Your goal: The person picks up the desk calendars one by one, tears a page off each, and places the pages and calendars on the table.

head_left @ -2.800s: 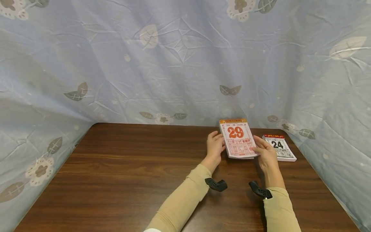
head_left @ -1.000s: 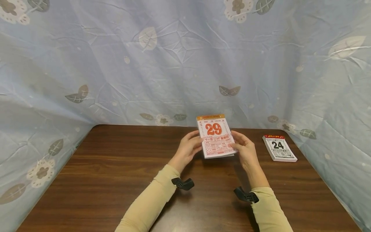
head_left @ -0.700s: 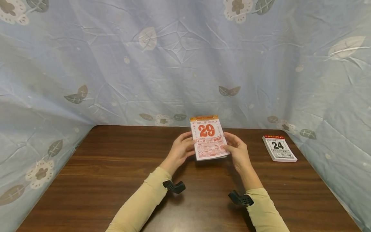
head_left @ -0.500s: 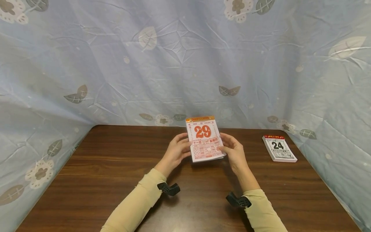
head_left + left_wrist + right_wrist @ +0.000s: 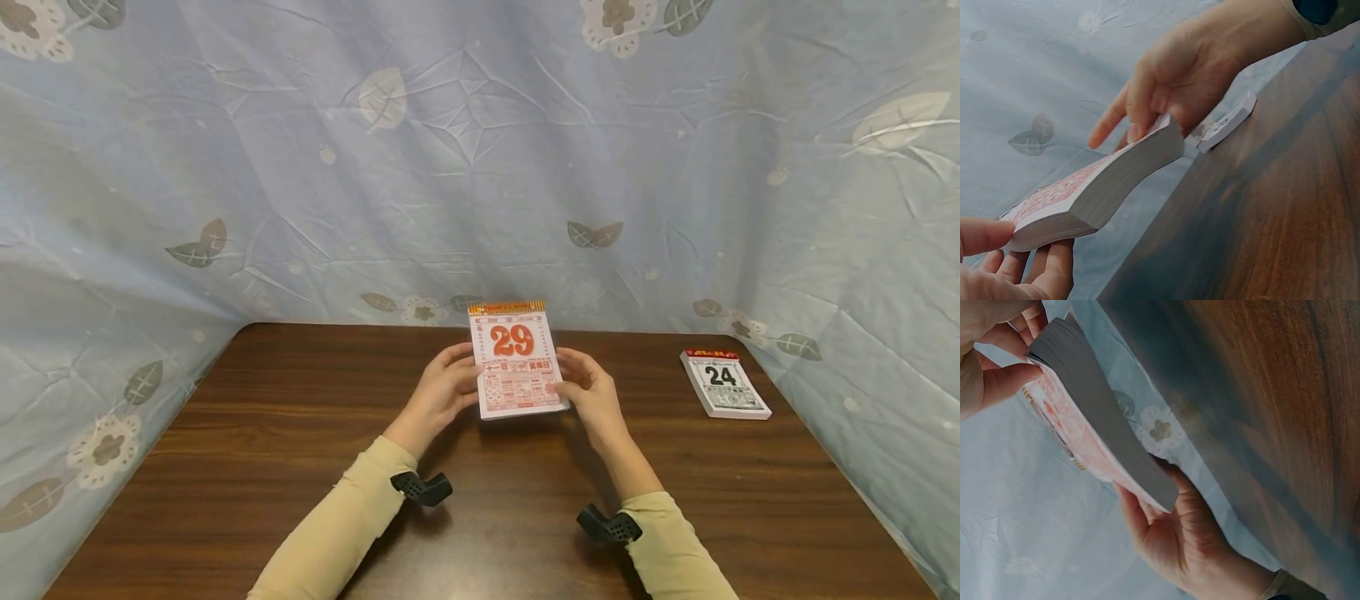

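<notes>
Red-printed paper calendar (image 5: 516,363) held over the surface (image 5: 300,392), left grip (image 5: 438,390) and right grip (image 5: 594,395) clamped on opposite sides; probably light, bendy, page-splaying, best pinched full-thickness.

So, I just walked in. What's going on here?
A person is holding a thick calendar with a big red 29 up above a dark wooden table, its front page facing them. The left hand grips one side and the right hand the other, each with its thumb on the front. A second calendar, showing a black 24, lies on the table off to the right, with neither hand on it.
</notes>
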`<state>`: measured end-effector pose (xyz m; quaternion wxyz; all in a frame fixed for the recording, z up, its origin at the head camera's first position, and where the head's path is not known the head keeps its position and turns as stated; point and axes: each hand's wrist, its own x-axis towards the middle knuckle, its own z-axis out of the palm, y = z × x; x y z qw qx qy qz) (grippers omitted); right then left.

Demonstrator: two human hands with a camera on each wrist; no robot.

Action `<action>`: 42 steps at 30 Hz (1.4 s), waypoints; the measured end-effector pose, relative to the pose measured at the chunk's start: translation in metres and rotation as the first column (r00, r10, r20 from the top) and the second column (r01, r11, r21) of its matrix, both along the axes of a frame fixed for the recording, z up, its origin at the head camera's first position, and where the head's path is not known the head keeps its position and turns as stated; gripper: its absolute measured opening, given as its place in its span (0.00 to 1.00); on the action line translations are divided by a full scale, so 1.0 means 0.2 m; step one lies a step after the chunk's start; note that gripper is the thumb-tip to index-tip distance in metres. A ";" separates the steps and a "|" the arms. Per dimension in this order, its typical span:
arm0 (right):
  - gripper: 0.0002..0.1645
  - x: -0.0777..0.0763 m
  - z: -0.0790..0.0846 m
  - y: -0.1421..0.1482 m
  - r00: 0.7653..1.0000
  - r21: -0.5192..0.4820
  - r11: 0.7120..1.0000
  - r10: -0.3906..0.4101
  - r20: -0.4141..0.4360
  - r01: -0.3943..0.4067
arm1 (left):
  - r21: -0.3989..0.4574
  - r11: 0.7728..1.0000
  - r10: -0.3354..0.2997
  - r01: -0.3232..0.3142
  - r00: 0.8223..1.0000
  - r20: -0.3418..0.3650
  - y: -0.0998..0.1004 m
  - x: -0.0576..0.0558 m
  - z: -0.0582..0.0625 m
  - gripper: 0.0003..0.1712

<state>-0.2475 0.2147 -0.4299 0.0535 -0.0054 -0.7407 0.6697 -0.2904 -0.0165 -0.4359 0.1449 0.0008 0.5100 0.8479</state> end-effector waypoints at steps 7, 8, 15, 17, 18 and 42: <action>0.30 0.01 0.00 -0.05 0.995 0.175 0.984 -0.006 -0.104 0.024 | 0.030 0.999 -0.023 0.023 1.000 0.016 -0.03 -0.01 0.02 0.28; 0.30 0.02 0.00 -0.06 0.993 0.209 0.977 -0.008 -0.121 0.033 | 0.039 0.999 -0.026 0.025 0.999 0.022 -0.04 -0.01 0.02 0.28; 0.33 0.02 -0.01 -0.09 0.999 0.217 0.976 -0.008 -0.050 0.019 | 0.059 0.998 -0.039 0.037 0.999 0.030 -0.09 -0.01 0.03 0.27; 0.34 0.01 -0.02 -0.08 1.000 0.171 0.985 0.013 0.010 -0.015 | 0.054 0.997 -0.050 0.049 0.999 0.020 -0.11 0.00 0.04 0.27; 0.35 0.01 -0.02 -0.08 0.999 0.149 0.988 0.025 0.031 -0.029 | 0.051 0.997 -0.057 0.056 0.998 0.018 -0.11 0.00 0.04 0.27; 0.29 0.04 -0.01 -0.10 1.000 0.017 1.000 0.021 -0.017 -0.021 | 0.135 0.963 -0.243 0.232 0.967 0.069 -0.17 -0.01 0.05 0.30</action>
